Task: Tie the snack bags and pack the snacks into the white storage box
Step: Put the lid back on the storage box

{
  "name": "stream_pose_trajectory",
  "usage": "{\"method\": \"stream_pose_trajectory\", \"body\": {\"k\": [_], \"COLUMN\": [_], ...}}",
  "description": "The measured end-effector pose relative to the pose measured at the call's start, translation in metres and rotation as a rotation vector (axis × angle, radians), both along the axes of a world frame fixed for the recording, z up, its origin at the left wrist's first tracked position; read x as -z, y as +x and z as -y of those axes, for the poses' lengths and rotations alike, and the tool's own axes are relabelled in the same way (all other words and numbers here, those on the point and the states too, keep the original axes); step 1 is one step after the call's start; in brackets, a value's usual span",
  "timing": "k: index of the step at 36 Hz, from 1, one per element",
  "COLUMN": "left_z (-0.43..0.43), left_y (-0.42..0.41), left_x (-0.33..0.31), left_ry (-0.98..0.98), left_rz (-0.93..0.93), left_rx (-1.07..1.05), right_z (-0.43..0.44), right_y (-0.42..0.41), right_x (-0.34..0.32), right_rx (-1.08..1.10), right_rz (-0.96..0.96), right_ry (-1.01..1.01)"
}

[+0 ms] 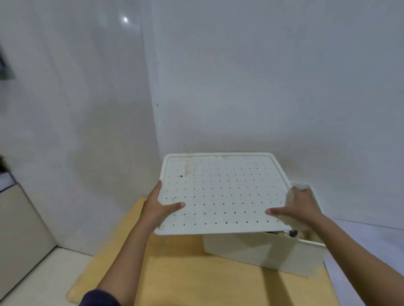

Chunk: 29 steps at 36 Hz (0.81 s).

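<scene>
A white lid (223, 193) dotted with small holes hangs in the air, level, above the white storage box (264, 253). My left hand (158, 208) grips its left edge, thumb on top. My right hand (296, 206) grips the right edge the same way. The lid sits left of the box and covers most of its opening. The box stands on a wooden table (201, 278). Through the gap under the lid a bit of dark snack packaging (288, 233) shows inside the box. The rest of the box contents are hidden.
White walls meet in a corner right behind the table. A beige cabinet (14, 237) stands at the left over a pale floor (40, 279). The table's left edge runs diagonally near my left forearm.
</scene>
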<state>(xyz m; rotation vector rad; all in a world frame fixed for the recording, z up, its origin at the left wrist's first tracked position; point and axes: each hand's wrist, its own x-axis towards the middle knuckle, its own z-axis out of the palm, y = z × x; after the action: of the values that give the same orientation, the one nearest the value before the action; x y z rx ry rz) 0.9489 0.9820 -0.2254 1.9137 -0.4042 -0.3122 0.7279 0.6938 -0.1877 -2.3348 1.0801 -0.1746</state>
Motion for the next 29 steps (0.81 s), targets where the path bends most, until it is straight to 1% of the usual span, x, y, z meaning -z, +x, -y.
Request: {"method": "stream_pose_trajectory", "body": {"k": [4, 11, 14, 20, 23, 29], "left_z": [0.048, 0.094, 0.1, 0.105, 0.107, 0.119], "left_y": [-0.015, -0.021, -0.019, -0.005, 0.003, -0.002], "left_x": [0.01, 0.029, 0.037, 0.055, 0.067, 0.074], "left_ry": [0.043, 0.141, 0.183, 0.237, 0.25, 0.232], "left_rz": [-0.017, -0.057, -0.08, -0.107, -0.122, -0.079], "left_rx": [0.14, 0.277, 0.31, 0.341, 0.346, 0.311], "right_z": [0.026, 0.044, 0.044, 0.042, 0.045, 0.051], "right_y": [-0.048, -0.089, -0.092, -0.083, -0.074, -0.065], "right_x": [0.01, 0.043, 0.058, 0.076, 0.079, 0.09], "right_rx": [0.104, 0.204, 0.238, 0.306, 0.322, 0.392], "right_rz": [-0.045, -0.033, -0.02, 0.032, 0.034, 0.04], "right_ry": [-0.016, 0.099, 0.147, 0.168, 0.142, 0.067]}}
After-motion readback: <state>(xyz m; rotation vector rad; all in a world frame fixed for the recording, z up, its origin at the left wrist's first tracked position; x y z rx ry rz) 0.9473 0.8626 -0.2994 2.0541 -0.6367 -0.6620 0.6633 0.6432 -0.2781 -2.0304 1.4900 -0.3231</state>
